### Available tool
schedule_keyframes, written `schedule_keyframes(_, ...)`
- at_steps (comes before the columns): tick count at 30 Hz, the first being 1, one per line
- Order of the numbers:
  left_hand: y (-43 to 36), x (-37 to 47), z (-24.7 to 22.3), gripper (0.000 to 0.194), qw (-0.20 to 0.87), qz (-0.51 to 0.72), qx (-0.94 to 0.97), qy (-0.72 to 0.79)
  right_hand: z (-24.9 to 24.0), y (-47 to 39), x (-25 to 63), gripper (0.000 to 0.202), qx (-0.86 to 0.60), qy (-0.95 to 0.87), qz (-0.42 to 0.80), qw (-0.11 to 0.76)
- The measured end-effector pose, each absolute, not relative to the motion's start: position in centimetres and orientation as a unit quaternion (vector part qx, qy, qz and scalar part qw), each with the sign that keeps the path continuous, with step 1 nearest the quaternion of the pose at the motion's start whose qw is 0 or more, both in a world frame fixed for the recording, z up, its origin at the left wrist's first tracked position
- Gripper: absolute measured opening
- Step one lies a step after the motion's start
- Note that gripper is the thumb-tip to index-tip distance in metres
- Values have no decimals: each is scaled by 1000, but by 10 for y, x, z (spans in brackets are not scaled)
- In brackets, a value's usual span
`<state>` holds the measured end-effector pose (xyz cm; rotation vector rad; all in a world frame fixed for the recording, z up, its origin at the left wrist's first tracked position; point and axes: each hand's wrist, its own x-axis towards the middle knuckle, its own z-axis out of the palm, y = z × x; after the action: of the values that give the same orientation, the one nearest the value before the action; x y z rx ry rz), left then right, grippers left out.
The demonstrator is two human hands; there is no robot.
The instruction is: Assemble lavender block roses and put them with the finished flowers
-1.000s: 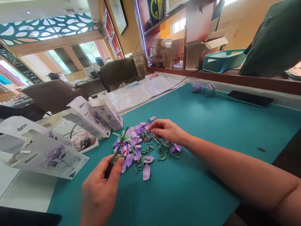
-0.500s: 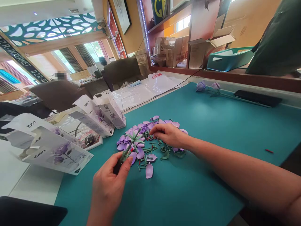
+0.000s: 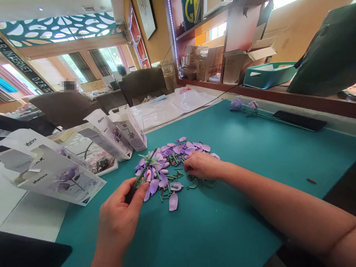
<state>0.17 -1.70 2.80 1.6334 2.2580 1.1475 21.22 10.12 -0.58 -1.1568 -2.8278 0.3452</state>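
Observation:
My left hand (image 3: 122, 209) is closed around a green flower stem (image 3: 145, 168) with spiky sepals near its top. The stem leans up and to the right, over the left side of a pile of purple petals (image 3: 164, 181). On the pile's right side, my right hand (image 3: 202, 165) reaches in with its fingers bent down; the fingertips are hidden, so what they touch does not show. Small green rods (image 3: 179, 171) and other green pieces lie between the hands. One pale petal (image 3: 173, 202) lies apart at the front of the pile.
Opened white boxes (image 3: 72, 180) printed with purple roses stand at the left. Two purple flowers (image 3: 236, 104) with long stems lie at the back of the green mat (image 3: 236, 222), beside a black case (image 3: 300, 120). A small red piece (image 3: 311, 181) lies at the right.
My right hand has shifted right within the pile, its fingers now lower and more hidden. My left hand still grips the stem, slightly further left in view; the camera has turned a little.

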Motion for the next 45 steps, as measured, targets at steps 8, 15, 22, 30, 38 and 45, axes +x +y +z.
schedule_keyframes(8, -16, 3, 25, 45, 75, 381, 547, 741, -5, 98, 210, 15, -387, -918, 85, -4)
schedule_keyframes(15, -17, 5, 26, 44, 90, 375, 554, 738, 1, 96, 209, 11, -403, -891, 162, 133)
schedule_keyframes(22, -17, 8, 26, 38, 99, 376, 577, 718, 0, 89, 199, 15, -381, -804, 375, 260)
schedule_keyframes(30, -18, 17, 23, 31, 111, 373, 600, 698, -10, 83, 188, 18, -272, -713, 561, 320)
schedule_keyframes(38, -15, 14, 9, 31, 115, 355, 636, 676, -8, 76, 185, 15, -317, -765, 453, 330)
schedule_keyframes(45, -13, 12, 8, 29, 121, 330, 670, 654, -2, 69, 185, 15, -322, -812, 368, 320)
